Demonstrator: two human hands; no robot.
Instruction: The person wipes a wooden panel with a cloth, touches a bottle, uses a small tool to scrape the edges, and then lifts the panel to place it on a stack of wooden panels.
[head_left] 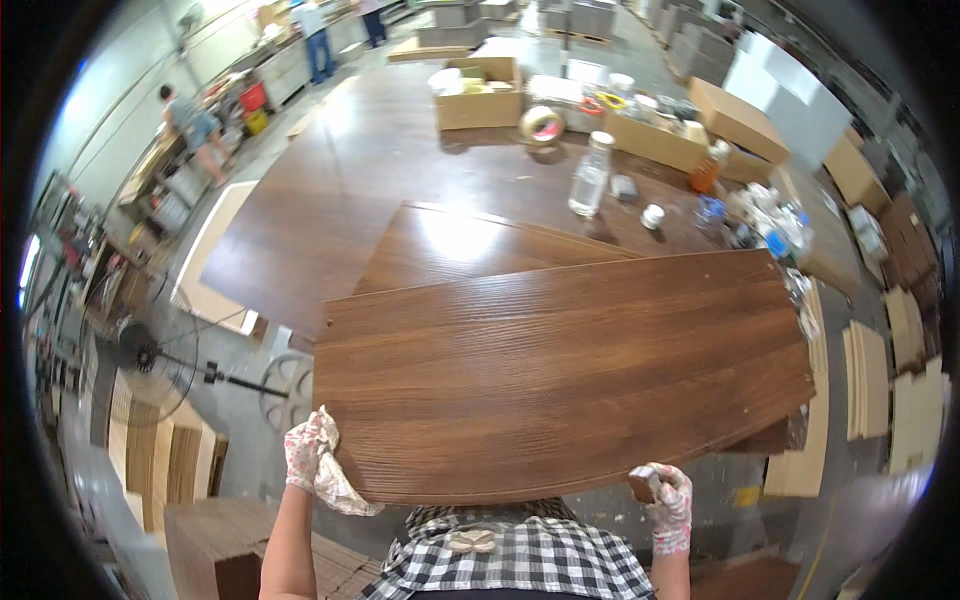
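A large dark brown wood-grain board (560,370) with a curved near edge lies in front of me, tilted slightly over another brown board (470,250). My left hand (300,458), in a white glove with a pinkish pattern, is closed on a pale crumpled cloth (342,488) at the board's near left corner. My right hand (673,512), gloved alike, grips a small brown block (642,485) just off the curved edge, right of the middle. What the block is made of is too small to tell.
On the brown table (320,190) stand a clear bottle (591,178), an orange bottle (708,168), a tape roll (541,126) and an open cardboard box (480,105). Crumpled plastic (775,220) lies at right. A standing fan (145,348) is at left. Another person (190,125) stands farther back.
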